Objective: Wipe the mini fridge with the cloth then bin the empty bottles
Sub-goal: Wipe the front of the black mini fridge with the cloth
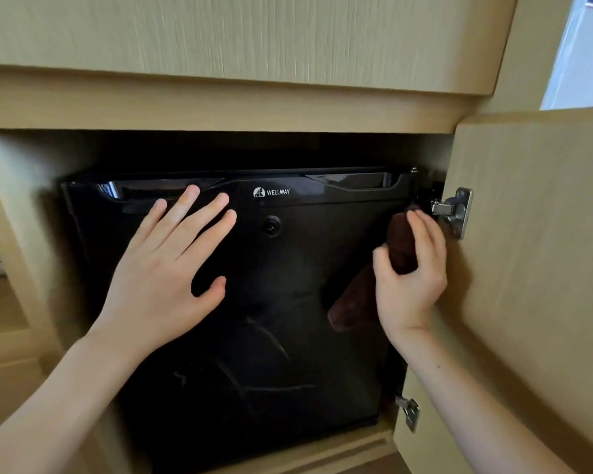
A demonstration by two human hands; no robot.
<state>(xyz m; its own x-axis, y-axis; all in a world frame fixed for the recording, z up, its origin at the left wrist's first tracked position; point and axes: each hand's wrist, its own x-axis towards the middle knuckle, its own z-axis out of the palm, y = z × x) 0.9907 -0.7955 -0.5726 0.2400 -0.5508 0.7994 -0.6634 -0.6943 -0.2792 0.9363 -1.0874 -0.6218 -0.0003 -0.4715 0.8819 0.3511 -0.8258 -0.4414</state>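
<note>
A glossy black mini fridge [288, 336] with a white WELLWAY logo sits inside a light wooden cabinet, its door closed. My left hand [166, 265] lies flat with straight spread fingers on the upper left of the fridge door. My right hand [411, 271] grips a dark brown cloth [356, 302] against the fridge's right edge, near the top; the cloth's lower end hangs down below the hand. No bottles are in view.
The cabinet door [534, 268] stands open at the right, with a metal hinge [454, 210] just beside my right hand and a second hinge [408, 410] lower down. A wooden panel [254, 46] overhangs the fridge. Window light shows at the top right.
</note>
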